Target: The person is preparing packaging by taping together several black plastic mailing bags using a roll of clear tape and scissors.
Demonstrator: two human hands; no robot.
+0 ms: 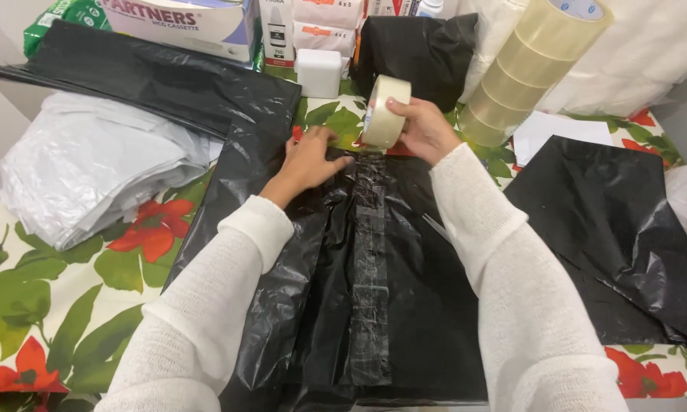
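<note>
A black plastic bag (427,305) lies flat in front of me on a flowered tablecloth (69,290). A strip of clear tape (370,259) runs up its middle. My right hand (423,128) holds a roll of clear tape (385,111) upright at the far end of the strip, the tape still joined to the roll. My left hand (309,160) presses flat on the bag just left of the strip's far end. Both arms wear white knit sleeves.
A pile of white plastic bags (91,160) lies at the left, black bags (152,76) behind it. More black plastic (618,229) lies at the right. A tall stack of tape rolls (534,69), a small white box (318,72) and cardboard boxes (198,23) stand at the back.
</note>
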